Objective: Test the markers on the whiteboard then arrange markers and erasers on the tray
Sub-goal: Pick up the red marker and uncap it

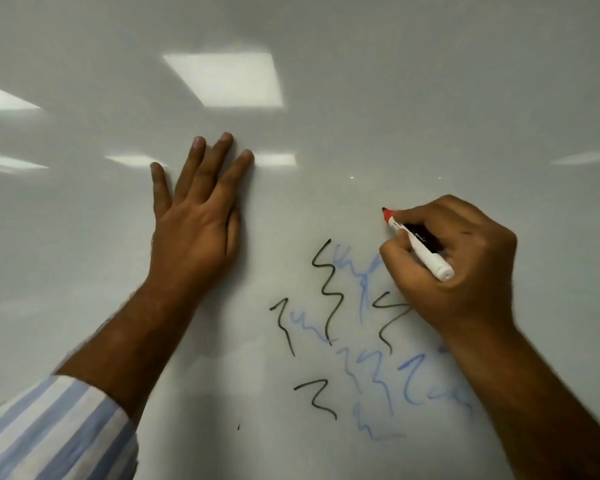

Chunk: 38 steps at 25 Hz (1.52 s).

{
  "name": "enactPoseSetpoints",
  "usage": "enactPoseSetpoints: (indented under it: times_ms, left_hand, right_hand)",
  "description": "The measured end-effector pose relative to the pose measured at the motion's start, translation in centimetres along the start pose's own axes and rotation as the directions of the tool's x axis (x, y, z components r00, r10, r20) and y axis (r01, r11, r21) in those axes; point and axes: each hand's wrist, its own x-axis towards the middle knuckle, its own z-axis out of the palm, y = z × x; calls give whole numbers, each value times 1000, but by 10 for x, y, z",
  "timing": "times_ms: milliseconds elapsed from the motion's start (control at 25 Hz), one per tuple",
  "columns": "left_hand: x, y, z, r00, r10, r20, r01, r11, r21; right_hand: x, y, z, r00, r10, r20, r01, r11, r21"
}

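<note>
Two hands up: my right hand (465,258) pinches the red marker (418,244), tip angled up-left at the whiteboard (326,98), left hand (198,216) splayed flat well apart

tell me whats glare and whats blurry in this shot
Head view: bright patches on the whiteboard are ceiling-light reflections, the largest upper centre; the striped sleeve and frame edges are soft; the right hand and red marker read fairly sharp.
</note>
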Motion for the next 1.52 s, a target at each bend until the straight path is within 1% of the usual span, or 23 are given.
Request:
enactPoseSetpoints:
  times_ms: [160,200,240,280,320,400,480,600,680,760,840,920,960,1000,1080,1120,1160,1240,1280,1320,1360,1400,1520]
  left_hand:
    - [-4,1,4,998,-49,-27,49,999,7]
    - [-5,0,4,998,-49,-26,49,999,13]
    - [-6,-1,4,998,-52,-25,52,998,18]
    - [-8,-1,4,998,-54,-29,55,998,18]
    - [-10,0,5,998,-57,-30,57,998,17]
    - [-16,0,5,997,-66,-28,67,998,11]
    - [-19,0,5,998,-65,-25,66,998,10]
    - [-29,-3,3,998,-65,-5,65,998,11]
    - [-38,-6,1,998,-56,13,56,998,-2]
    - [-49,-10,0,999,-46,22,46,999,-4]
    - [-59,-13,0,999,-38,23,39,999,-14]
    - [-70,-17,-1,999,-27,20,27,999,-29]
    - [-74,-19,-2,1000,-25,18,26,999,-37]
    - [-78,-21,-2,999,-24,21,25,999,-47]
    - [-85,-23,-3,999,-21,31,23,997,-76]
    - [-87,-24,-3,999,-22,27,25,995,-99]
    - [-90,-24,-3,1000,-27,15,28,992,-122]
    - [-94,-25,-2,999,-31,-19,28,988,-151]
    - [-96,-25,-1,999,-30,-33,24,987,-161]
    - [-98,-25,0,999,-29,-44,21,984,-175]
    - [-99,-26,0,998,-25,-52,15,982,-186]
    - [-100,-26,1,998,-18,-62,6,981,-193]
    - [-103,-29,2,994,-7,-107,-17,975,-222]
  right_hand:
    - [-14,-6,-14,994,93,64,-95,995,23]
    - [-19,-9,-16,984,132,124,-140,988,60]
    - [-26,-14,-18,963,147,226,-173,980,101]
    - [-32,-21,-19,938,115,328,-167,976,136]
    - [-37,-28,-18,924,54,378,-126,978,169]
    - [-41,-41,-6,947,-61,314,-8,977,213]
    - [-35,-46,18,962,-117,248,68,978,196]
    - [-26,-53,53,941,-138,308,111,988,104]
    - [-31,-57,57,958,-91,271,65,993,100]
    - [-36,-63,50,962,-40,270,-8,984,176]
    - [-42,-70,40,935,34,353,-108,975,192]
    - [-47,-73,30,885,150,440,-252,950,184]
    - [-48,-76,26,871,167,462,-273,946,174]
    - [-49,-80,25,882,153,446,-259,947,188]
    - [-52,-90,33,940,109,324,-203,941,270]
    - [-54,-97,42,952,83,294,-171,942,288]
    - [-55,-105,52,944,39,328,-140,947,288]
    - [-55,-117,69,879,-15,477,-115,963,242]
    - [-55,-117,71,872,-4,489,-111,972,206]
    - [-56,-114,69,889,33,456,-129,975,181]
    - [-58,-111,64,903,80,422,-169,970,178]
    - [-62,-109,58,897,103,429,-196,964,179]
    - [-77,-113,41,845,78,529,-132,989,66]
